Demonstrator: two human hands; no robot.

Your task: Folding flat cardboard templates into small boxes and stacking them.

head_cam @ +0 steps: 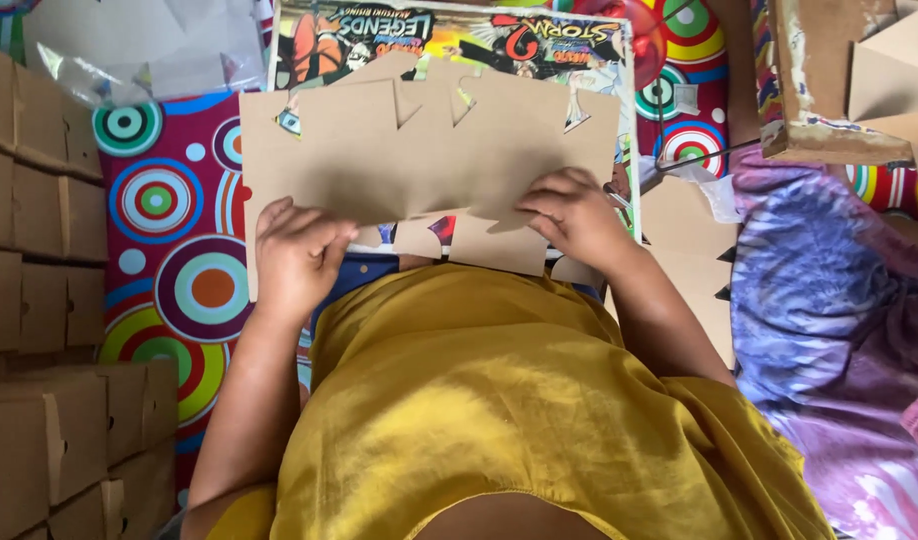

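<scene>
Hands, left hand [297, 258] and right hand [576, 215], press flat on the die-cut cardboard sheet [429, 150] mid-frame; uneven pressure could probably tear those tabs.

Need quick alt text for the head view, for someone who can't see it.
Both hands, left hand and right hand, press flat on a die-cut brown cardboard sheet lying over a colourful poster. Folded cardboard boxes are stacked at the left, on a mat with concentric circles.

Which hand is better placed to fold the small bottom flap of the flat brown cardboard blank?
Right, probably. The right hand rests just above the small bottom flap of the flat brown cardboard blank; the left hand presses the lower left corner.
</scene>
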